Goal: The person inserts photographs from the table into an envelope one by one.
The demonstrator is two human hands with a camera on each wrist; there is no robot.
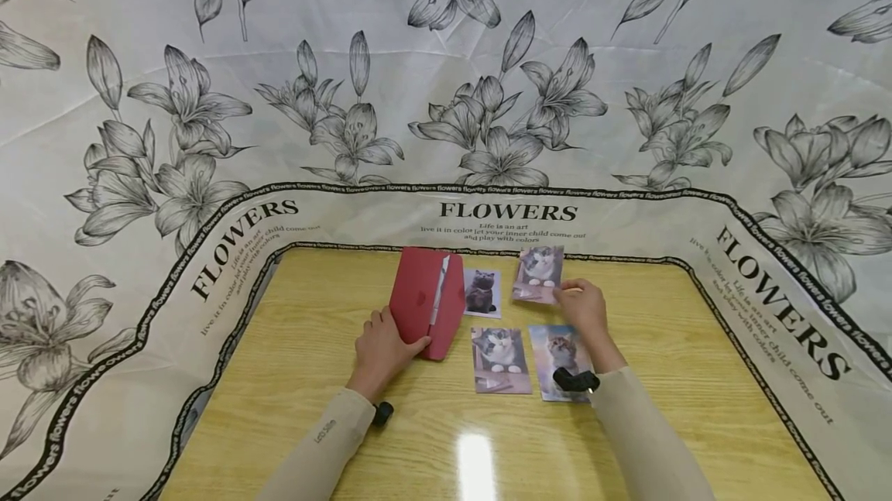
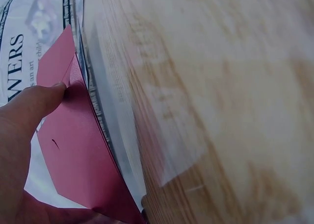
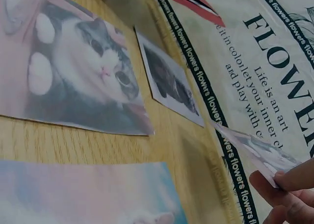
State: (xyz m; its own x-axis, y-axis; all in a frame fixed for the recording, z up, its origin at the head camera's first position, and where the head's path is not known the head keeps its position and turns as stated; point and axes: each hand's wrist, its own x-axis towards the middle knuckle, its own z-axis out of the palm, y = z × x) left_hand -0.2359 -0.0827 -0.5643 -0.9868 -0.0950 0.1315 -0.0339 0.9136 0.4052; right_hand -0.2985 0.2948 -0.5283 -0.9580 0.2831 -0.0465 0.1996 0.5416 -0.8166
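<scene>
My left hand [image 1: 383, 350] grips the lower end of a red envelope [image 1: 416, 296], its thumb across the front near the flap fold. White paper or card edges [image 1: 439, 292] show in the envelope's opening. In the left wrist view the thumb presses on the red envelope [image 2: 81, 136]. My right hand [image 1: 584, 307] pinches the lower right corner of a cat photo card [image 1: 538, 272], raised and tilted over the back of the table. The right wrist view shows thumb and fingers on that card's edge [image 3: 260, 150].
On the wooden table [image 1: 313, 346] lie a dark grey cat card [image 1: 482, 292] beside the envelope, a grey-and-white cat card [image 1: 500, 362] in front, and a kitten card [image 1: 560, 354] partly under the right wrist's black camera [image 1: 574, 379]. Flower-printed cloth [image 1: 509, 214] borders the table behind.
</scene>
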